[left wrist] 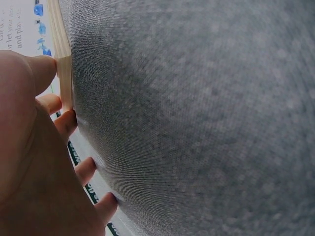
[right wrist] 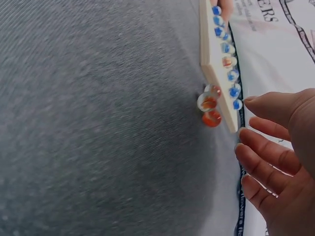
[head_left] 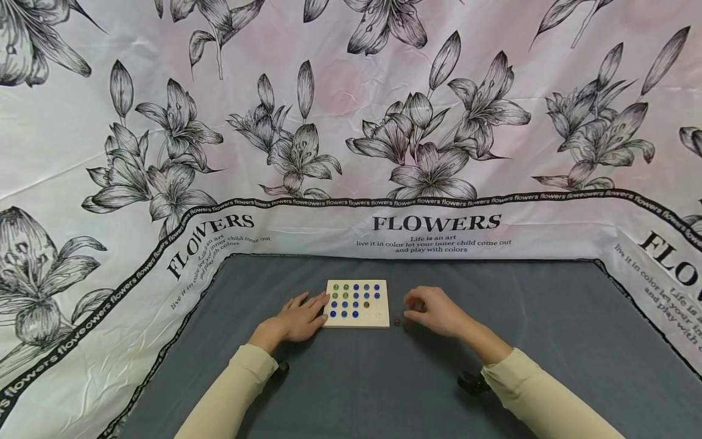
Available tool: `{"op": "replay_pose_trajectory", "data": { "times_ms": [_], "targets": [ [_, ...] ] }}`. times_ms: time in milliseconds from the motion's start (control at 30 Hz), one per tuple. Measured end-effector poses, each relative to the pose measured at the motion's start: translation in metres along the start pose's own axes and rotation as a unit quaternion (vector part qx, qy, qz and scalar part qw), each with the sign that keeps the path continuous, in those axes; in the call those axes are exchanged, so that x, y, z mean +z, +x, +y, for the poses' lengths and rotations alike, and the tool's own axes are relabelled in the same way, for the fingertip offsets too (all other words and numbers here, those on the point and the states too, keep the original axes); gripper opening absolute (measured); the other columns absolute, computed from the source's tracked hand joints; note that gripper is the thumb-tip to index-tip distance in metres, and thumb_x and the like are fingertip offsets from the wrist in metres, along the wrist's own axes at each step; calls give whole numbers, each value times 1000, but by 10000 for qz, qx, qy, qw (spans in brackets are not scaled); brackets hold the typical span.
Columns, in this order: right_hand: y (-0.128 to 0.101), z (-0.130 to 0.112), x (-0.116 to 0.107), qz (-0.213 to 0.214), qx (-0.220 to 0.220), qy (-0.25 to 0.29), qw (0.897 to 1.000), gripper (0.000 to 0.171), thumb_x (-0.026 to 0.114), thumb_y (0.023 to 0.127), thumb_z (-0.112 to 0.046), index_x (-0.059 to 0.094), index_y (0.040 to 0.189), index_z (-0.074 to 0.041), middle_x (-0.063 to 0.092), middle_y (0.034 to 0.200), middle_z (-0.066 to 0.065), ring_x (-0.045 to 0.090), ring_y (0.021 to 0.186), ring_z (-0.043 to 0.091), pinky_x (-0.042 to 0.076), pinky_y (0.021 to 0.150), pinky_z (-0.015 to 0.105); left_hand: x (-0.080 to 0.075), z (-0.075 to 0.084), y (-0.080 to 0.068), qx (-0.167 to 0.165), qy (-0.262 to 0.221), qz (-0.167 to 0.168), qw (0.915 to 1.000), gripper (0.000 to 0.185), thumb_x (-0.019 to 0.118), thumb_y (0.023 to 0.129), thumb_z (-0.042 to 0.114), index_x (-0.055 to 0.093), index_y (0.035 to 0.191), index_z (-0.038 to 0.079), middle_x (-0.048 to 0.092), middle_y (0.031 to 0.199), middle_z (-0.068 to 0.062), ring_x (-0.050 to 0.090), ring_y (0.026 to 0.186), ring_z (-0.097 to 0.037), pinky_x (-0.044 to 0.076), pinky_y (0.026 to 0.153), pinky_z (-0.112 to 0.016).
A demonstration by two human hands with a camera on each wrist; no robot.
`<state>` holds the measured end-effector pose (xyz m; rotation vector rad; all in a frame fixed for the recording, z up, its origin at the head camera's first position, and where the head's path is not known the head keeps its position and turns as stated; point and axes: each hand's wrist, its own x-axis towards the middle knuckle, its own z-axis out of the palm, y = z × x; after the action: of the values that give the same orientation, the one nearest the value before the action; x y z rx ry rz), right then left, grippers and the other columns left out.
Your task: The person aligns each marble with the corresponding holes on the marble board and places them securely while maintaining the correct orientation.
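A pale wooden board (head_left: 382, 322) with rows of holes lies on the grey cloth. Green marbles (head_left: 340, 291) sit at its far left, blue marbles (head_left: 345, 309) fill other holes, and one brownish-orange marble (head_left: 366, 304) sits toward the right. My left hand (head_left: 298, 317) rests with spread fingers against the board's left edge. To the right of the board, my right hand (head_left: 436, 311) hovers by a few loose orange-red marbles (right wrist: 211, 118). In the right wrist view, its thumb and relaxed fingers are apart, with nothing seen between them.
Grey cloth (head_left: 351, 384) covers the table. A white sheet with black flower prints (head_left: 433, 171) hangs behind and along the sides. Dark wrist devices (head_left: 473, 383) sit under both cuffs.
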<state>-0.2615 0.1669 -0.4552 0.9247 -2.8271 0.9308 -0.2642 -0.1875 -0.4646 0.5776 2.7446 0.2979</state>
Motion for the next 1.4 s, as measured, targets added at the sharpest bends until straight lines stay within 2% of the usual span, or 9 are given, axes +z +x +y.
{"op": "replay_pose_trajectory", "data": {
  "times_ms": [233, 467, 700, 900, 1133, 1400],
  "targets": [
    [-7, 8, 6, 26, 183, 42, 9998, 17, 78, 91, -13, 74, 104, -3, 69, 94, 1, 59, 79, 12, 50, 68, 29, 1, -1, 1, 23, -55, -23, 10000, 58, 35, 112, 41, 24, 165, 19, 20, 171, -2, 11, 157, -39, 10, 124, -62],
    [-13, 15, 13, 97, 242, 171, 9995, 13, 78, 91, -14, 75, 100, -5, 69, 90, -2, 58, 76, 5, 50, 66, 26, 0, -2, 0, 116, -155, -14, 9998, 58, 36, 112, 40, 25, 165, 17, 21, 171, -5, 12, 156, -41, 10, 123, -63],
    [-16, 19, 16, 230, 228, 395, 9987, 10, 78, 90, -13, 76, 98, -6, 68, 87, -4, 59, 74, 5, 50, 64, 26, 1, -2, 0, 86, -96, -5, 9999, 59, 34, 112, 41, 22, 166, 19, 18, 171, -3, 10, 156, -40, 8, 124, -63],
    [-16, 21, 20, 214, 141, 416, 9988, 7, 78, 90, -11, 77, 96, -8, 67, 86, -6, 57, 72, 4, 49, 63, 25, -1, -1, -1, 85, -81, -40, 9999, 58, 36, 112, 38, 25, 165, 17, 20, 171, -4, 12, 156, -40, 11, 123, -64],
    [-16, 21, 22, 270, 24, 412, 9988, 4, 78, 89, -10, 78, 93, -11, 66, 83, -7, 56, 70, 4, 48, 63, 25, 0, -1, -2, 174, -35, 66, 9998, 57, 37, 112, 35, 26, 164, 14, 22, 170, -7, 13, 155, -42, 11, 123, -64],
    [-17, 22, 19, 192, 167, 627, 9977, 3, 77, 92, -11, 75, 94, -10, 68, 84, -6, 59, 71, 6, 50, 63, 25, 0, -2, -1, 94, -66, 47, 9999, 57, 38, 112, 37, 27, 165, 18, 22, 170, -2, 14, 156, -39, 12, 123, -63]
  ]
}}
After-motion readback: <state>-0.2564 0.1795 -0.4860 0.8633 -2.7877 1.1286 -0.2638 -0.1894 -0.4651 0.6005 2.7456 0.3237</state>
